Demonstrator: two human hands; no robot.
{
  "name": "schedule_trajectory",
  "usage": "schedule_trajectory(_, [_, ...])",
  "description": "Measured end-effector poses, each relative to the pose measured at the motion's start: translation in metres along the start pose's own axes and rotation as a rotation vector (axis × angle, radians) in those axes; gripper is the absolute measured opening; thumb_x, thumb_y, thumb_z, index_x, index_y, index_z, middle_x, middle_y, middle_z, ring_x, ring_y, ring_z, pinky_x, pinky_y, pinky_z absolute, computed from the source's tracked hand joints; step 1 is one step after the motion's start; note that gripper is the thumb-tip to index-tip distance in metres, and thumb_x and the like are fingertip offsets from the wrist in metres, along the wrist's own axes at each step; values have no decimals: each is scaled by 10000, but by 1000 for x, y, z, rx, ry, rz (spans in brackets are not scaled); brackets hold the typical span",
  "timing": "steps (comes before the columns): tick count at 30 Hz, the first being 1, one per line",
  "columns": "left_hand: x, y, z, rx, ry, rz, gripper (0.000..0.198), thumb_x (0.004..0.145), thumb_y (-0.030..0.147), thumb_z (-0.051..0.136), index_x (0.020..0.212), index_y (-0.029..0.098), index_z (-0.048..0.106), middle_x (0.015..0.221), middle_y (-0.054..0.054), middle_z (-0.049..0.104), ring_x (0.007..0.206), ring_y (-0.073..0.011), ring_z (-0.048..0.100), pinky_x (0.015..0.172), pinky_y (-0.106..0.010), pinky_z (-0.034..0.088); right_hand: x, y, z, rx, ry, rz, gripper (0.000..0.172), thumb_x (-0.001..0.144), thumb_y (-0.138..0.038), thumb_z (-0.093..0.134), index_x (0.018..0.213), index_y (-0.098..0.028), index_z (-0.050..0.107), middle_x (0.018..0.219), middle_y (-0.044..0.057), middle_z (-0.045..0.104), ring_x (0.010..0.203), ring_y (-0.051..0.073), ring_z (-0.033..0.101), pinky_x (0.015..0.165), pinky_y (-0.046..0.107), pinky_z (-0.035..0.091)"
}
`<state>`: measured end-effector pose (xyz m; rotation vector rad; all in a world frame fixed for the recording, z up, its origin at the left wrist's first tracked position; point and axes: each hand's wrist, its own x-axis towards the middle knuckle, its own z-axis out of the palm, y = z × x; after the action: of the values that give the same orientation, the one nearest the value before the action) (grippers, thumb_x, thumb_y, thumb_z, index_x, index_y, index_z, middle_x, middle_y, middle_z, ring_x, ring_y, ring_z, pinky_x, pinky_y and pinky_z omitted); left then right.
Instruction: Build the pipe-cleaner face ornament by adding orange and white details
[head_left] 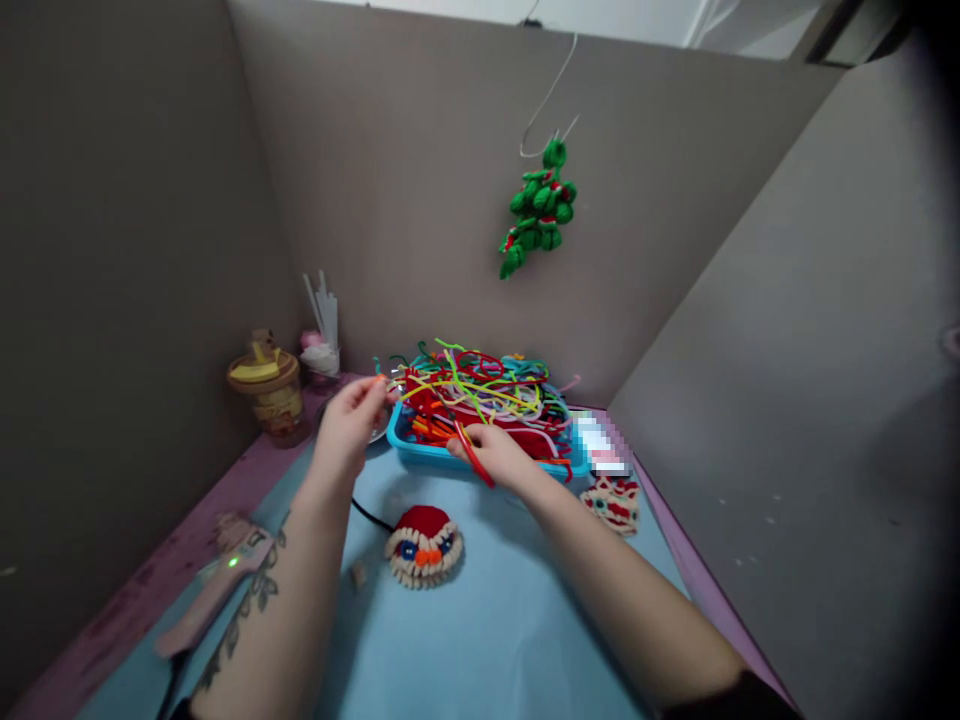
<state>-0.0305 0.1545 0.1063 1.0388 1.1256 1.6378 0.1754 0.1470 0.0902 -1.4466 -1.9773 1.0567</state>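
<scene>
A blue tray (420,455) at the back of the desk is heaped with pipe cleaners (487,390) in many colours. My left hand (351,422) is at the tray's left end, its fingertips pinched on the end of an orange pipe cleaner (381,381). My right hand (491,452) rests over the tray's front rim, fingers closed on a red pipe cleaner (474,458) that slants down toward me. In front of the tray lies a small red and cream pipe-cleaner figure (424,546) with blue eyes.
A light blue mat (480,640) covers the desk. A yellow-lidded cup (268,392) and a holder of white sticks (322,330) stand at the back left. A green pipe-cleaner ornament (540,208) hangs on the grey partition. Another small figure (616,503) lies at the right; a pink tool (217,585) at the left.
</scene>
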Motion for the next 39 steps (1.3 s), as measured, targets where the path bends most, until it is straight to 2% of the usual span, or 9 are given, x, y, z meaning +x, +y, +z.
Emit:
schedule_trajectory(4, [-2, 29, -23, -66, 110, 123, 343, 696, 445, 721, 857, 165, 606, 679, -2, 658, 475, -64, 450, 453, -171, 319, -20, -4, 9, -191, -105, -8, 280, 710, -406, 665, 637, -155, 565, 568, -43, 492, 542, 89, 400, 497, 212, 265])
schedule_trajectory(8, [-8, 38, -26, -27, 9, 68, 302, 691, 426, 725, 781, 154, 631, 646, -21, 642, 510, -88, 496, 420, -173, 304, -50, 12, 3, -303, -117, 21, 190, 779, -303, 565, 667, -153, 601, 625, -5, 579, 580, 114, 450, 527, 228, 282])
schedule_trajectory(15, [-27, 26, 8, -16, -303, -31, 319, 658, 452, 737, 710, 140, 691, 557, -15, 569, 496, -107, 483, 432, -203, 329, -110, 63, 0, -634, -32, 238, 196, 831, -264, 516, 864, -138, 662, 919, 123, 673, 786, 192, 607, 647, 258, 370])
schedule_trajectory(21, [-54, 17, 40, 53, -488, 55, 347, 713, 436, 699, 520, 165, 599, 527, -13, 504, 515, -115, 454, 471, -233, 338, -122, 62, -2, -688, 56, 311, 256, 855, -297, 528, 933, -113, 687, 1026, 174, 643, 861, 234, 635, 737, 292, 425])
schedule_trajectory(24, [-65, 19, 46, 137, -528, 156, 349, 754, 419, 665, 520, 167, 604, 596, -34, 555, 582, -134, 487, 511, -242, 370, -121, 42, -10, -542, 159, 146, 231, 856, -307, 555, 935, -147, 700, 988, 137, 657, 894, 238, 624, 770, 309, 443])
schedule_trajectory(27, [-74, 26, 49, 269, -571, 233, 301, 796, 398, 621, 611, 162, 651, 672, -38, 603, 641, -139, 517, 570, -242, 407, -121, 10, -17, -185, 366, -232, 190, 871, -294, 557, 968, -203, 693, 954, 75, 669, 885, 196, 614, 780, 305, 461])
schedule_trajectory(29, [-80, 32, 51, 363, -606, 313, 247, 820, 358, 604, 687, 161, 673, 741, -39, 633, 698, -143, 550, 635, -248, 438, -120, -12, -20, 22, 518, -407, 161, 869, -266, 563, 955, -220, 691, 917, 56, 663, 867, 183, 608, 764, 309, 472])
schedule_trajectory(33, [-95, 43, 54, 480, -671, 500, 181, 863, 269, 569, 780, 165, 690, 786, -43, 663, 729, -134, 586, 676, -241, 458, -114, -31, -19, 311, 595, -468, 86, 839, -253, 618, 871, -220, 691, 861, 36, 650, 824, 166, 603, 704, 288, 473])
schedule_trajectory(39, [-104, 43, 60, 540, -725, 584, 191, 885, 228, 541, 765, 160, 673, 691, -18, 641, 644, -109, 566, 615, -207, 440, -109, -21, -18, 480, 512, -444, 60, 810, -265, 664, 792, -209, 679, 775, 11, 630, 730, 140, 583, 647, 266, 452])
